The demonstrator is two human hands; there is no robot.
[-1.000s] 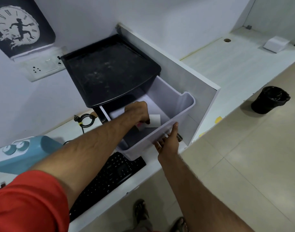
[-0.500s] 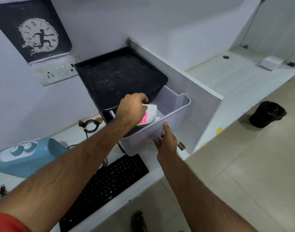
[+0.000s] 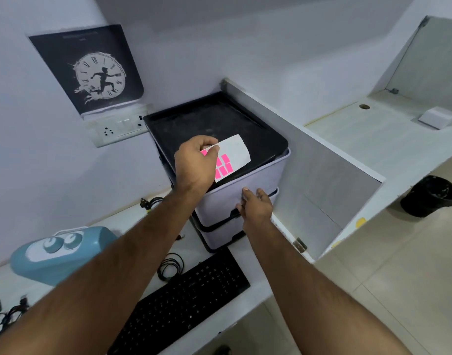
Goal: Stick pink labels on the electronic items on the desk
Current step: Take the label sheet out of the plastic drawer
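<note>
**Label sheet held over the drawer unit**

The sheet of pink labels (image 3: 230, 160) is pinched at its left end by the left hand (image 3: 194, 165), thumb on top and fingers curled beneath, and it hangs above the black lid of the drawer unit (image 3: 245, 201). The hand covers part of the sheet, so only some of the pink rectangles show; the right half of the backing is bare white. No print can be made out on the labels.

The right hand (image 3: 257, 206) rests against the front of the upper grey drawer, its fingers fairly straight and touching the drawer face; its fingertips are partly hidden at the gap between the two drawers.

On the counter (image 3: 258, 285), in front of the unit, lies a black keyboard (image 3: 186, 301), its key legends too small to read and its near corner hidden behind the left forearm. A coiled black cable (image 3: 171, 267) sits just beside it. A teal device (image 3: 58, 254) with two round dials stands further left, partly cut by the arm. On the wall, a dark clock poster (image 3: 91, 70) carries a faint line of unreadable text at its top, above a socket plate (image 3: 119, 129).
</note>
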